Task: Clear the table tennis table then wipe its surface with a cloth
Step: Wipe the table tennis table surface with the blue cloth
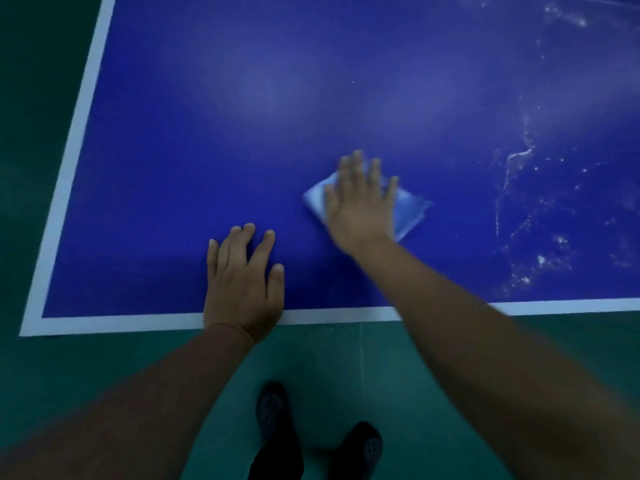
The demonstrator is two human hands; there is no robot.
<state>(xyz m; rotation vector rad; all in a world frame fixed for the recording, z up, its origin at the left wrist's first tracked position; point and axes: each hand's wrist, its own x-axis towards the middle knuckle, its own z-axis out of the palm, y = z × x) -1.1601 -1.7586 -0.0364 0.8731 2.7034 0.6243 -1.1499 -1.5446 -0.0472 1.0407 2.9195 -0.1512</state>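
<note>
- Your dark shoes [370,446] stood on the green floor [415,375].
- Your left hand [242,285] lay flat at the near white edge of the smooth blue surface [207,133], fingers spread, holding nothing.
- Your right hand [360,206] pressed straight fingers on a folded pale-blue cloth [408,209], a square with one corner pointing right.
- White streaks [519,161] marked the far right.

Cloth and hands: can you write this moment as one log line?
stage: wiping | right hand: flat on cloth | left hand: flat on table | white smears: right of cloth, not yet wiped
</note>
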